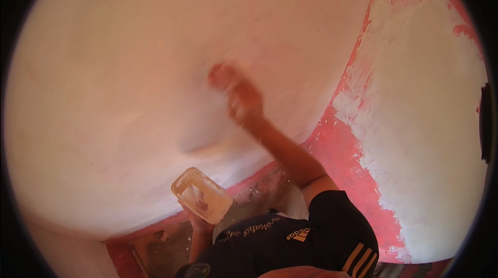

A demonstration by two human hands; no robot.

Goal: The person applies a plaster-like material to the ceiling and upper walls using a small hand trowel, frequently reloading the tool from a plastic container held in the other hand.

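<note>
My left hand (197,221) is low in front of my body, closed around the underside of a rectangular plastic tub (220,208). The tub tilts so that its inside shows, smeared with pale residue and a darker reddish patch at the bottom. Out over the pale wall (129,70), my right arm reaches up and forward. The right hand (243,99) is blurred by motion and looks closed. A reddish blurred shape (220,76) shows at its far end, too smeared to name. Whether it touches the wall I cannot tell.
A second wall (420,122) meets the first in a corner at the right, patchy white over red. Red paint (337,143) shows along the corner and lower edge. Spattered floor (166,249) lies below. A dark object (486,122) stands at the right rim.
</note>
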